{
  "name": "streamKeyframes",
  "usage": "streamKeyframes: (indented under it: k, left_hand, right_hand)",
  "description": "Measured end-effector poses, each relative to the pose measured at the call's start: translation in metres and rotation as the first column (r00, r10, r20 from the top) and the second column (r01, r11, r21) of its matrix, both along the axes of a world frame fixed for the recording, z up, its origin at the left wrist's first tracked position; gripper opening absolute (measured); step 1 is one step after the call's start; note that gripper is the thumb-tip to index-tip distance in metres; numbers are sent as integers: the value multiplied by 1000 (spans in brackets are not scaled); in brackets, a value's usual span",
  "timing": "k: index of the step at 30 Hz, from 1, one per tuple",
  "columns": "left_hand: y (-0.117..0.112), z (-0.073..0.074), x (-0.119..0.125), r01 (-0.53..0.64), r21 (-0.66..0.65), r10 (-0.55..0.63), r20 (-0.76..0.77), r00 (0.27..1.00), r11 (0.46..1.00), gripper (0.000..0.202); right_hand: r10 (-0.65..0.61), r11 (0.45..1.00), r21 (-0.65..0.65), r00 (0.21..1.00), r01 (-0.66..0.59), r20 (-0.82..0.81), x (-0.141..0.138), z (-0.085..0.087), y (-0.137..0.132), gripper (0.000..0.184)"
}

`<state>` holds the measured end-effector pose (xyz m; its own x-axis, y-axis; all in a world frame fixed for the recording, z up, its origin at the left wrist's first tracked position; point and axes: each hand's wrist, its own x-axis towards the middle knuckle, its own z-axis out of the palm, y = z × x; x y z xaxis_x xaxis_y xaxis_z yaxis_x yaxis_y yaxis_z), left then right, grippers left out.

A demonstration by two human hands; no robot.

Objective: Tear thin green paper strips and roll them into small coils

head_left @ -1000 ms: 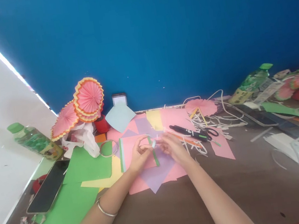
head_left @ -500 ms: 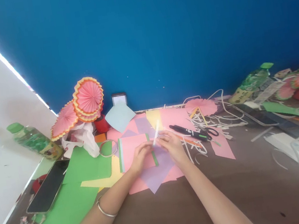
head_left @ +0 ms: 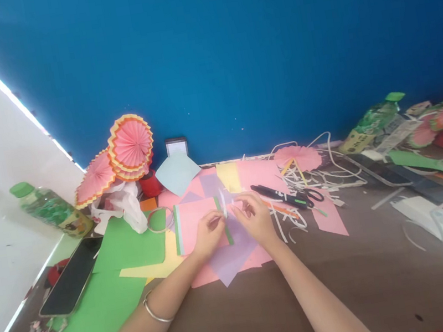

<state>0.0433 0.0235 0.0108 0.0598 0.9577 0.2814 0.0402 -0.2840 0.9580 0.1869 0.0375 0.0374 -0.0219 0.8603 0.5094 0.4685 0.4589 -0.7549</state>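
Note:
My left hand (head_left: 210, 232) is closed in a pinch over the right part of a pink square sheet (head_left: 192, 221), which has green and pale blue edging. From its fingertips a thin white strip (head_left: 223, 202) stands up, slightly curved. Just to the right, my right hand (head_left: 259, 220) is also pinched, thumb against forefinger. A small pale bit shows at its fingertips, too blurred to name. The two hands are a little apart. Below them lies a purple sheet (head_left: 237, 264) on top of pink paper.
Black-handled scissors (head_left: 314, 194), a black pen-like tool (head_left: 279, 195) and white paper scraps (head_left: 290, 177) lie to the right. Green sheets (head_left: 132, 242), a phone (head_left: 73, 276), a tape roll (head_left: 160, 219), a bottle (head_left: 52, 209) and pleated paper fans (head_left: 132, 146) are left.
My hands have moved slightly apart. The white strip, earlier straight and slanted between both hands, now stands curved at my left fingertips, and a small pale bit shows at my right.

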Motion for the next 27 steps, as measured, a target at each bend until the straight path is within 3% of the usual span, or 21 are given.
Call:
streamKeyframes:
  k: [2,5,15,27]
  left_hand:
    - [-2,1,0,3,59,0,-47,999,998,11]
    - [-6,5,0,11,143,8,-134,991,990,13]
    - [-7,0,-1,-117,316,233,-360,903,942,11]
    - [-9,5,-2,-100,349,269,-482,834,932,11]
  right_hand:
    - [75,986,135,979,-102,189,3,2,-1,8]
    - [163,957,175,928,-231,335,5,5,-3,15]
    - [240,957,51,879,-285,412,8,9,-4,19]
    - [268,939,52,816,-341,512,5,13,-6,22]
